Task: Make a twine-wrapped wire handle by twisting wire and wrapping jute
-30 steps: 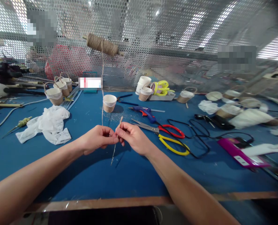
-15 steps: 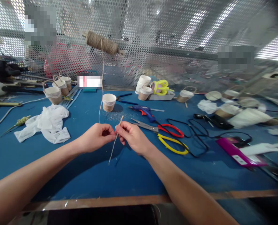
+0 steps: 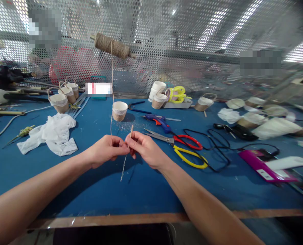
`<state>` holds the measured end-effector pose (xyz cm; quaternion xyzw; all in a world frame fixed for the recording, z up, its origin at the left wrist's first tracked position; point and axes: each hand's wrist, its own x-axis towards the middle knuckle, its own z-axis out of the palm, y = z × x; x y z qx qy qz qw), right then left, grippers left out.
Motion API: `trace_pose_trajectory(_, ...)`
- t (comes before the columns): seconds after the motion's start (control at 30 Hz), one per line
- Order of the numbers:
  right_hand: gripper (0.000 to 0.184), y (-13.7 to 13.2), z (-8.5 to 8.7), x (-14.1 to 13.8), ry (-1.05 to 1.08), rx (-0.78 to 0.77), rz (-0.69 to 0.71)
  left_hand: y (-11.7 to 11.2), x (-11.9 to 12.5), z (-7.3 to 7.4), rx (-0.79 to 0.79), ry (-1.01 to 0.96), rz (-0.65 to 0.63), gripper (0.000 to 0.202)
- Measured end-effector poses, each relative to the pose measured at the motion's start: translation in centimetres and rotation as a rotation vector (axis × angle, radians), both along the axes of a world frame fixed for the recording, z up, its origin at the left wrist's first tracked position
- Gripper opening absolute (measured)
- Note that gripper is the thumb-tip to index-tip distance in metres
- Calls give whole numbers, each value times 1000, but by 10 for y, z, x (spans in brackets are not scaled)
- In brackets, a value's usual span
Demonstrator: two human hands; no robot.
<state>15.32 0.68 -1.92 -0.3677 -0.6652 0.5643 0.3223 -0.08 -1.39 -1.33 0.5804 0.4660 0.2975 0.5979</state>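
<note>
Between my hands, a thin wire [image 3: 123, 170] points down and toward me, its upper end wrapped in twine. My right hand [image 3: 143, 148] pinches the wrapped end, which sticks up above the fingers. Closed against it, my left hand [image 3: 109, 149] grips the twine [image 3: 112, 117] that runs down from a spool [image 3: 111, 46] hung at the mesh. The fingertips of both hands meet and hide the exact winding point. Just beyond them stands a small white-rimmed paper pot [image 3: 119, 111] with a brown lower part. Scissors [image 3: 171, 139] with red and yellow handles lie right of my right hand.
A blue glue gun [image 3: 157, 120] and pliers [image 3: 141, 108] lie behind the scissors. White crumpled cloth [image 3: 50, 134] rests at left, near several handled pots [image 3: 59, 102]. A black cable [image 3: 220, 146] leads toward a purple power strip [image 3: 266, 166]. Perforated metal mesh [image 3: 146, 68] bounds the back.
My left fingers have shifted slightly right, closer against the right hand. The wrapped end now stands a little more upright. The whole view has moved slightly.
</note>
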Motion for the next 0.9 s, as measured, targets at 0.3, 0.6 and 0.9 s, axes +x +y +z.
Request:
trace_pose_trajectory(0.3,28,2,-4,2,-115,48,-32,2,-5,3,33,49,-53,16)
trace_pose_trajectory(0.6,27,0,-2,0,-201,106,-58,6,-7,-1,103,135,-78,17)
trace_pose_trajectory(0.9,29,-1,-3,-1,-261,213,-158,4,-5,-4,155,170,-20,19)
